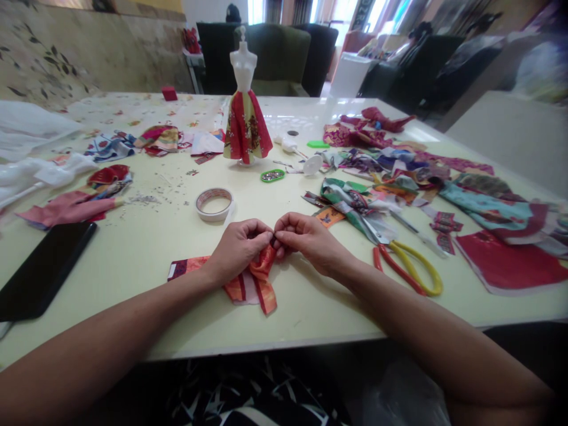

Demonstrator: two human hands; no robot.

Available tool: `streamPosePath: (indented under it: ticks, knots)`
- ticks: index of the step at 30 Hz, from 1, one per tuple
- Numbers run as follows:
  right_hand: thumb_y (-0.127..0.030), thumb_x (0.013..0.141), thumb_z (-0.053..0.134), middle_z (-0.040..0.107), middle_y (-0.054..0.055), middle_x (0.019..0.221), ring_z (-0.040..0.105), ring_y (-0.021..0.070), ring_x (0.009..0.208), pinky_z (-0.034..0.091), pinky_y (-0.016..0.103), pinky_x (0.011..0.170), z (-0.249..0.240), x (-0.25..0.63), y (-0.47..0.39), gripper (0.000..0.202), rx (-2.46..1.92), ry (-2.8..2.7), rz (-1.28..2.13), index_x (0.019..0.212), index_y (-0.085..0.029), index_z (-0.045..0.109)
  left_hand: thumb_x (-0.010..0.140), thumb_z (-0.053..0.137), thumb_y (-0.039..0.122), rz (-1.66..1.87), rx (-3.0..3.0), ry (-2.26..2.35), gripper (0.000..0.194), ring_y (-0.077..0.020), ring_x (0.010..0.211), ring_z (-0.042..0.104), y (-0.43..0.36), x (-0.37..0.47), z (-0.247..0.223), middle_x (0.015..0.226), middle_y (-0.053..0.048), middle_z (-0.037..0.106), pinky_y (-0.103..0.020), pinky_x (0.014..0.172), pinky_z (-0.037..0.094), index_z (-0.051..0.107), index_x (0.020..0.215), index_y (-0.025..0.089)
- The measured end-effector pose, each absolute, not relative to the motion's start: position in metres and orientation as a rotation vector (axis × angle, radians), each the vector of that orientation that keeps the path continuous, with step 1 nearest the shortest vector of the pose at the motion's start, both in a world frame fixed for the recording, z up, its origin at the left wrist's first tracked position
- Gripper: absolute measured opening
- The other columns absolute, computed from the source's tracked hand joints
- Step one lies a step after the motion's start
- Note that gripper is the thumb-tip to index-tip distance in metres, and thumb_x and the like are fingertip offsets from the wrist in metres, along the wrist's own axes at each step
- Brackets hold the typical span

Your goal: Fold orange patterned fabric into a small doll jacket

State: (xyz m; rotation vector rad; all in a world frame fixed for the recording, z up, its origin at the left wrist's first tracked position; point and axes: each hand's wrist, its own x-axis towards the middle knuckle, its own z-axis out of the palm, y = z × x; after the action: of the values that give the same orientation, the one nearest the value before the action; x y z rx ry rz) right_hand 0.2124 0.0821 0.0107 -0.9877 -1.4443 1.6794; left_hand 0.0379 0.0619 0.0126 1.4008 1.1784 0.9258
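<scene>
An orange and dark red piece of fabric [265,290] lies partly on the table near its front edge, with one part raised between my hands. My left hand [241,245] pinches the raised part with thumb and forefinger. Close against it, my right hand [306,239] is closed with its fingertips at the same spot, on a small dark edge of the fabric. The fingertips hide most of that edge. Just beyond my left hand stands a roll of white tape [214,205], its loose end hanging toward the hand.
A small mannequin [248,127] in a red and yellow skirt stands behind the tape. Scissors [417,266] with red and yellow handles and heaped fabric scraps [390,171] lie right. A black phone [42,272] is left. A green tray [272,176] holds small bits.
</scene>
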Motion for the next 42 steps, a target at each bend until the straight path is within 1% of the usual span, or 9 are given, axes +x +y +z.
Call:
streamPosePath:
  ticks: [4,9,13,17,29,34,38,42]
  knots:
    - [-0.023,0.077,0.065,0.066,-0.001,0.066,0.063,0.0107,0.057,0.048,0.021,0.055,0.0107,0.2125,0.0824,0.013,-0.965,-1.434,1.691,0.083,-0.016,0.056,0.082,0.065,0.033,0.926,1.357,1.167,0.020,-0.0084,0.057,0.053,0.0626,0.0371,0.0118,0.072,-0.002,0.066,-0.020,0.054,0.043,0.066,0.081,0.013]
    - [-0.021,0.075,0.065,0.066,-0.002,0.068,0.063,0.0105,0.058,0.050,0.021,0.057,0.0106,0.2121,0.0826,0.014,-0.934,-1.412,1.707,0.085,-0.016,0.057,0.081,0.066,0.034,0.932,1.311,1.161,0.021,-0.0058,0.049,0.047,0.0635,0.0363,0.0119,0.066,0.001,0.061,-0.017,0.047,0.038,0.065,0.079,0.014]
    - [-0.024,0.078,0.064,0.066,-0.001,0.070,0.063,0.0103,0.058,0.050,0.022,0.057,0.0109,0.2118,0.0823,0.013,-0.942,-1.407,1.706,0.085,-0.016,0.057,0.082,0.066,0.034,0.936,1.327,1.160,0.020,-0.0059,0.050,0.048,0.0634,0.0366,0.0117,0.066,0.002,0.061,-0.017,0.048,0.039,0.065,0.079,0.014]
    - [-0.026,0.078,0.066,0.065,-0.001,0.067,0.062,0.0104,0.057,0.048,0.021,0.056,0.0111,0.2122,0.0822,0.015,-0.953,-1.434,1.689,0.085,-0.016,0.057,0.082,0.065,0.034,0.937,1.348,1.161,0.020,-0.0072,0.053,0.050,0.0628,0.0372,0.0121,0.068,0.000,0.063,-0.019,0.051,0.040,0.065,0.080,0.014]
    - [-0.019,0.073,0.066,0.066,-0.001,0.068,0.063,0.0104,0.059,0.049,0.021,0.058,0.0114,0.2128,0.0825,0.015,-0.930,-1.407,1.716,0.085,-0.016,0.057,0.080,0.067,0.035,0.939,1.308,1.155,0.020,-0.0075,0.053,0.051,0.0628,0.0368,0.0121,0.067,0.000,0.063,-0.019,0.051,0.040,0.065,0.080,0.014]
    - [-0.023,0.077,0.065,0.065,-0.001,0.066,0.062,0.0109,0.058,0.048,0.021,0.056,0.0121,0.2127,0.0820,0.013,-0.946,-1.414,1.708,0.085,-0.016,0.057,0.081,0.066,0.034,0.929,1.327,1.157,0.020,-0.0074,0.053,0.050,0.0629,0.0365,0.0111,0.068,0.000,0.063,-0.019,0.051,0.040,0.065,0.080,0.014]
    - [-0.020,0.073,0.064,0.065,-0.001,0.067,0.061,0.0109,0.058,0.048,0.022,0.057,0.0114,0.2120,0.0822,0.014,-0.947,-1.410,1.707,0.084,-0.016,0.057,0.081,0.066,0.034,0.936,1.327,1.151,0.020,-0.0069,0.053,0.049,0.0629,0.0368,0.0108,0.067,0.001,0.062,-0.018,0.051,0.040,0.065,0.079,0.014]
    - [-0.025,0.075,0.064,0.063,-0.001,0.069,0.059,0.0112,0.059,0.047,0.023,0.058,0.0130,0.2123,0.0823,0.014,-0.996,-1.450,1.633,0.084,-0.016,0.058,0.081,0.066,0.034,0.938,1.310,1.149,0.019,-0.0057,0.048,0.045,0.0628,0.0372,0.0122,0.062,0.003,0.058,-0.017,0.047,0.037,0.064,0.078,0.015]
